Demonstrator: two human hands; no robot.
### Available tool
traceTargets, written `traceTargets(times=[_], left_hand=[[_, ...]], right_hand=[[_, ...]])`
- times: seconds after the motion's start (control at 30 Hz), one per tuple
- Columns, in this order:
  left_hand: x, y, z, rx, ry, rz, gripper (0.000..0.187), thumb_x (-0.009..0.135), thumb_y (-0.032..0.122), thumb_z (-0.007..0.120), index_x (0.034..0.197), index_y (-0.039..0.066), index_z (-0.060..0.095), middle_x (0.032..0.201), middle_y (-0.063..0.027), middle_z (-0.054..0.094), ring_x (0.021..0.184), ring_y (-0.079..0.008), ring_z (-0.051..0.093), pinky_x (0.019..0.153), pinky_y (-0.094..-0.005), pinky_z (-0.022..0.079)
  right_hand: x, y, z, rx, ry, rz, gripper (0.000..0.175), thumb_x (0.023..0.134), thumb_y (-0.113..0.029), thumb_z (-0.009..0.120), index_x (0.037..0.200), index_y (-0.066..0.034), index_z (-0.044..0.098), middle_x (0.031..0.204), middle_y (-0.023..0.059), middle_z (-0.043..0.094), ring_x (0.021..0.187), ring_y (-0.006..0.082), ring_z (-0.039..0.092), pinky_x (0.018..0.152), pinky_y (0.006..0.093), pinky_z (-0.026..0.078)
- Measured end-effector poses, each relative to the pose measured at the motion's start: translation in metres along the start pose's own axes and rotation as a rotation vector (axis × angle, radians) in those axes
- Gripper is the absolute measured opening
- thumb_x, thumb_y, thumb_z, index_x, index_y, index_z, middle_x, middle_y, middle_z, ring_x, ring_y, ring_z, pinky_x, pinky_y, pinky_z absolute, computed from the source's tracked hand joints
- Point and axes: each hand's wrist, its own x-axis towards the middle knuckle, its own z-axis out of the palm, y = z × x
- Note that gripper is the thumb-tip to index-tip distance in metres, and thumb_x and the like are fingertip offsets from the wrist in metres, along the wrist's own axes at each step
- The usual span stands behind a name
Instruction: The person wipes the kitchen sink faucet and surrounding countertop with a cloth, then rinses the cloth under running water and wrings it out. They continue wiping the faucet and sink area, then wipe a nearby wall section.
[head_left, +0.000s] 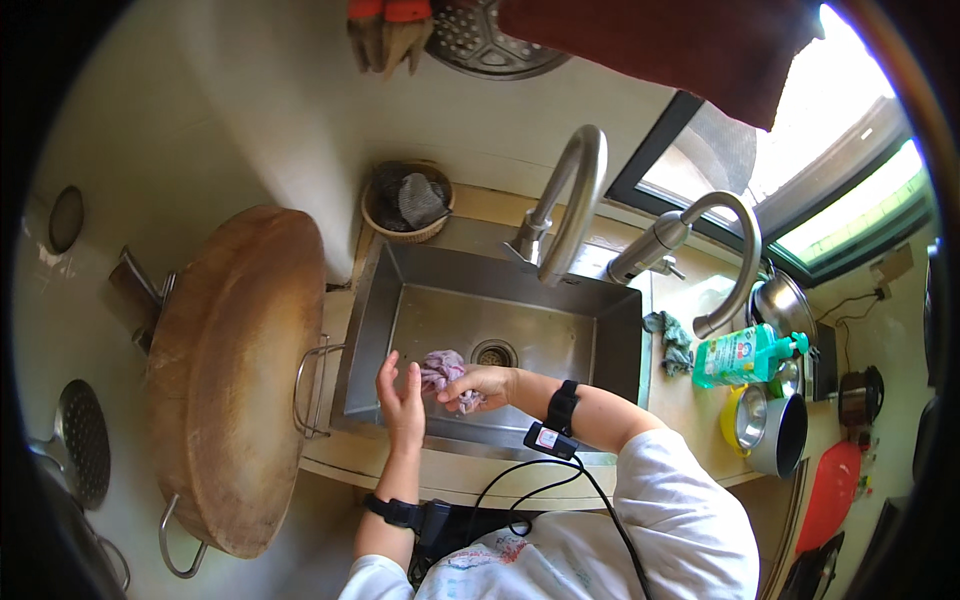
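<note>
My right hand (480, 386) is closed around a bunched pinkish cloth (444, 369) above the stainless steel sink (517, 315). My left hand (401, 401) is raised just left of the cloth, fingers apart, with nothing seen in it; whether its thumb touches the cloth I cannot tell. Beyond my hands lies the round drain (495, 354) in the sink's floor. A curved metal faucet (581, 195) arches over the far edge of the sink, and a second gooseneck faucet (731, 255) stands to its right.
A thick round wooden chopping board (240, 382) stands on edge at left, near a metal rack (307, 386). Behind the sink is a basket (409, 234) of scrubbers. On the right counter are a green rag (675, 345), a green soap bottle (735, 356), a yellow bowl (731, 420) and a pot (787, 435).
</note>
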Motion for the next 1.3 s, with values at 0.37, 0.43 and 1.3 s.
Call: traceTargets(times=[0.37, 0.43, 1.3], left_hand=[[-0.005, -0.03, 0.011, -0.618, -0.31, -0.427, 0.025, 0.095, 0.031, 0.06, 0.102, 0.008, 0.054, 0.08, -0.0014, 0.056, 0.075, -0.0146, 0.06, 0.064, -0.0282, 0.051], [-0.001, -0.041, 0.02, -0.512, -0.277, -0.504, 0.03, 0.097, 0.037, 0.055, 0.102, 0.009, 0.052, 0.078, -0.0004, 0.054, 0.071, -0.0129, 0.056, 0.063, -0.028, 0.049], [-0.014, -0.026, -0.033, -0.019, -0.175, -0.172, 0.033, 0.096, 0.024, 0.058, 0.12, 0.002, 0.052, 0.116, -0.0099, 0.057, 0.11, -0.0235, 0.053, 0.094, -0.0359, 0.042]], right_hand=[[0.013, 0.008, 0.033, -0.503, 0.218, 0.317, 0.013, 0.069, -0.018, 0.072, 0.069, -0.0102, 0.061, 0.062, 0.0029, 0.059, 0.051, 0.013, 0.055, 0.04, 0.026, 0.038], [0.015, 0.008, 0.033, -0.774, 0.328, 0.289, 0.015, 0.068, -0.018, 0.071, 0.068, -0.0077, 0.06, 0.06, 0.0063, 0.058, 0.048, 0.0156, 0.054, 0.037, 0.0275, 0.035], [-0.014, -0.007, -0.108, -1.614, 0.662, 0.26, 0.067, 0.068, -0.035, 0.078, 0.116, 0.0045, 0.053, 0.093, 0.0236, 0.068, 0.087, 0.0316, 0.068, 0.077, 0.0387, 0.055]])
